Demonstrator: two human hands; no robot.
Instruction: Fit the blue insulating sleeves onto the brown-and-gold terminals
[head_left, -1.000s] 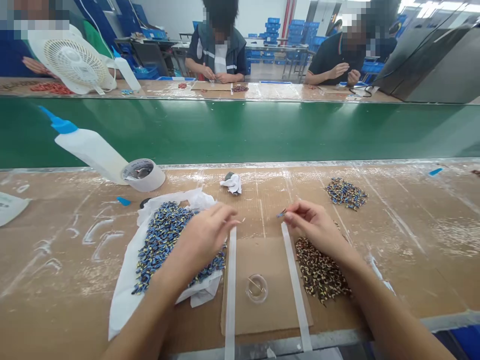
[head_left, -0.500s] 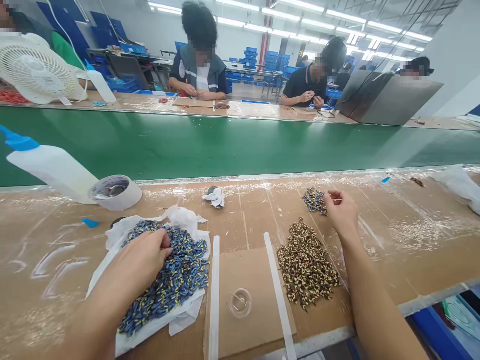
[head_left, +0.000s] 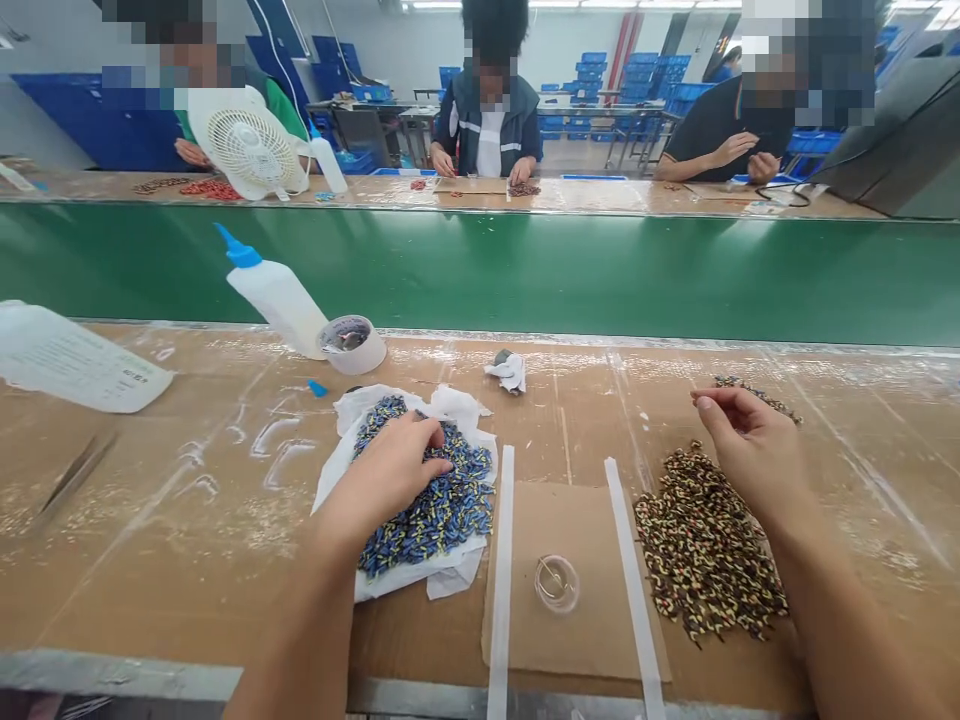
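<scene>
My left hand (head_left: 394, 465) rests on a heap of small blue and yellow parts (head_left: 442, 505) lying on white plastic (head_left: 337, 470), its fingers curled into the heap as if pinching. My right hand (head_left: 750, 445) hovers above the far end of a heap of brown and cream parts (head_left: 701, 560), fingers loosely curled with nothing visible in them. Behind it lies a small pile of blue parts (head_left: 757, 393). Between the heaps sits a cardboard pad (head_left: 574, 530) edged with white tape strips, bearing a small clear dish (head_left: 556, 583).
A glue bottle with blue cap (head_left: 274, 292) leans on a tape roll (head_left: 352, 345). A crumpled white wipe (head_left: 508, 371) lies beyond the pad. A clear bag (head_left: 67, 358) and tweezers (head_left: 71, 475) are at left. Behind runs the green conveyor belt (head_left: 525, 270); other people work opposite, beside a white fan (head_left: 247, 145).
My right hand carried a small blue piece out to the far blue pile and has drawn back without it. My left hand moved onto the blue heap. The view shifted left.
</scene>
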